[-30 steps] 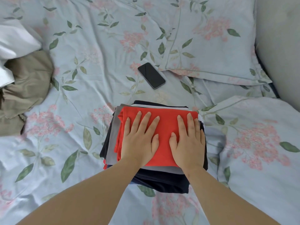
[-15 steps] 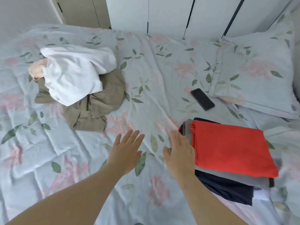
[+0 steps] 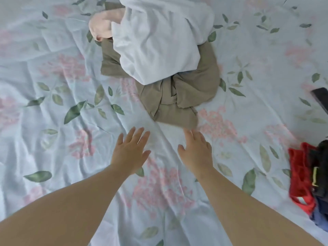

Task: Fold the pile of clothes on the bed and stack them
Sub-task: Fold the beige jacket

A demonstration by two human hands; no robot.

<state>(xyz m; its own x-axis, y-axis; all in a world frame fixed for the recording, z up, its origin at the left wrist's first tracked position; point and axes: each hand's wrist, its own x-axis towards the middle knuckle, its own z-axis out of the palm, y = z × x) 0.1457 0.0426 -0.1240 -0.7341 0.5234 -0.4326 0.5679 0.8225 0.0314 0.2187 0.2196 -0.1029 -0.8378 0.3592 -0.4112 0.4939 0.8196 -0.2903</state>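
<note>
Our left hand (image 3: 130,151) hovers over the floral sheet (image 3: 53,68), fingers spread and holding nothing. Beyond it lies the unfolded pile: a pink garment (image 3: 101,23) at its left, a white garment (image 3: 159,41) on top and a khaki garment (image 3: 177,96) underneath. Our right hand (image 3: 196,151) is also flat and empty, fingertips at the khaki edge; we cannot tell if they touch. Far right sits the folded stack (image 3: 300,174), with a phone (image 3: 321,98) beyond it. We judge we are fetching the next piece. That calls for gripping one garment, pulling it free and spreading it flat.

Left hand (image 3: 130,151), right hand (image 3: 196,150) — outstretched, empty.
</note>
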